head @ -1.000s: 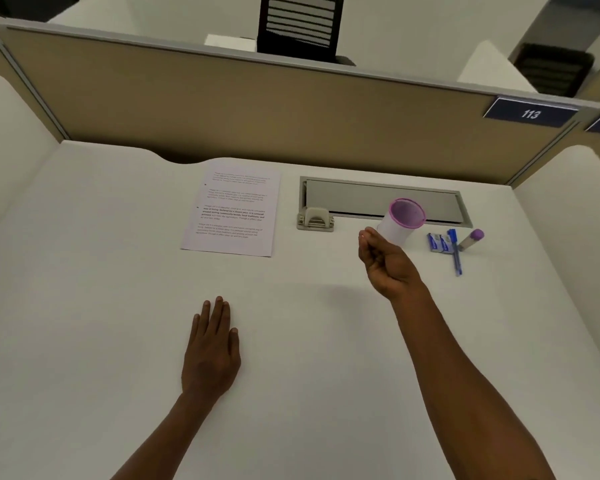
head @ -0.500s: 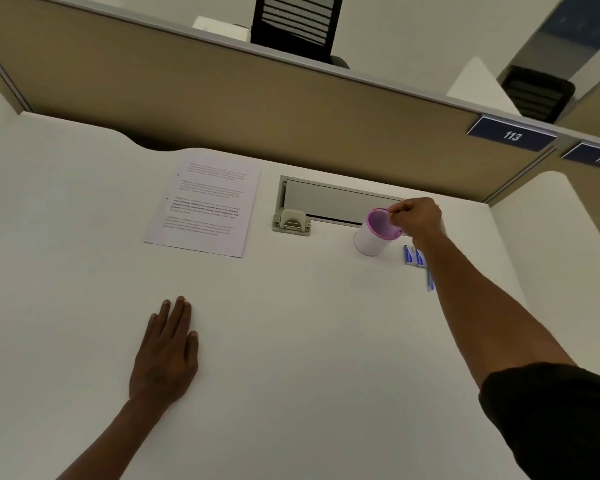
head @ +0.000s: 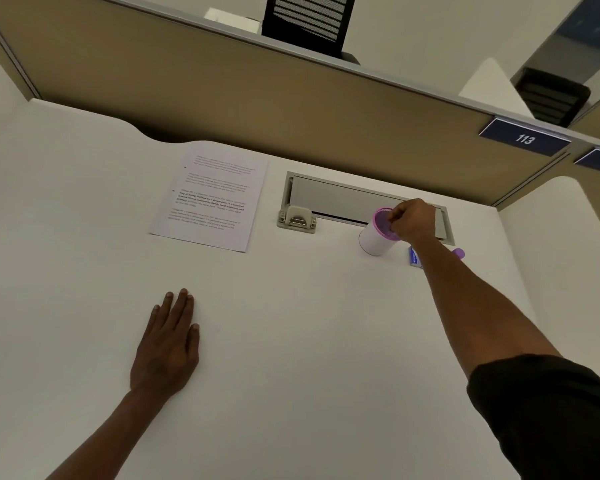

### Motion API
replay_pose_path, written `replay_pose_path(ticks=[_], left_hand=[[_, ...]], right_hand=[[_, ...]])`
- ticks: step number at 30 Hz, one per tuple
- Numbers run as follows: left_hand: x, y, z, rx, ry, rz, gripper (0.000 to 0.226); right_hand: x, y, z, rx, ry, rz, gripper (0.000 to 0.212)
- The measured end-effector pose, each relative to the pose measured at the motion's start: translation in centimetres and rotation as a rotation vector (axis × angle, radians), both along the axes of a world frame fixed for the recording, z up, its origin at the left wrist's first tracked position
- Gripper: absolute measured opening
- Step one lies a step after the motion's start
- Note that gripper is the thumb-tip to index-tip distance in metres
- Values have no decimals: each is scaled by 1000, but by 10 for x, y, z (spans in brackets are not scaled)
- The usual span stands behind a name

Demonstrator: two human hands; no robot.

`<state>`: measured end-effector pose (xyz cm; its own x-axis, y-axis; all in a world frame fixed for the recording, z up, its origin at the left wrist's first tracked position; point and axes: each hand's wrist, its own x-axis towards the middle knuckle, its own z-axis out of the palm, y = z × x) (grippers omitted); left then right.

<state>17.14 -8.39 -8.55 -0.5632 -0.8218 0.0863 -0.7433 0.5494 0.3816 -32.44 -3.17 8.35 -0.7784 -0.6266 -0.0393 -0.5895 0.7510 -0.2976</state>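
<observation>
Right hand (head: 413, 220) is out at the rear of the worktop (head: 291, 358), fingers curled and pinching the purple rim of the white cup (head: 373, 241). The cup sits just in front of the cable hatch (head: 343, 199), toward the right rear corner. Left hand (head: 168, 348) lies flat near the front edge, fingers straight, well short of the printed sheet (head: 210, 197).

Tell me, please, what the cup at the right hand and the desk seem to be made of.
The cup looks like plastic, though coated paper is possible: it has a smooth, matt white wall with a purple rim and inside. The desk looks like white laminate over board, judging by its even, matt surface with no grain. Its core does not show.
</observation>
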Motion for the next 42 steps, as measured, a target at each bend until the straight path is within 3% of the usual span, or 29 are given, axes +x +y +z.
replay_pose_path(ticks=[5, 11, 26, 30, 34, 36, 39, 42], left_hand=[[-2, 2, 6, -5, 7, 2, 60], [1, 1, 1, -12, 12, -3, 59], [1, 2, 1, -16, 2, 3, 59], [1, 2, 1, -11, 7, 4, 58], [1, 1, 0, -11, 2, 6, 58], [1, 1, 0, -8, 2, 4, 58], [1, 1, 1, 0, 4, -2, 58], [1, 2, 4, 11, -6, 1, 58]], right_hand=[[4, 1, -4, -79, 45, -4, 13], [14, -2, -6, -29, 103, 109, 19], [15, -3, -6, -59, 163, 55, 24], [49, 6, -5, -363, 185, 78, 23], [140, 38, -42, -610, -80, 145, 11], [188, 57, -77, -490, -151, 225, 33], [247, 79, -121, -127, -220, 357, 76], [293, 78, -143, 64, -44, 374, 89]])
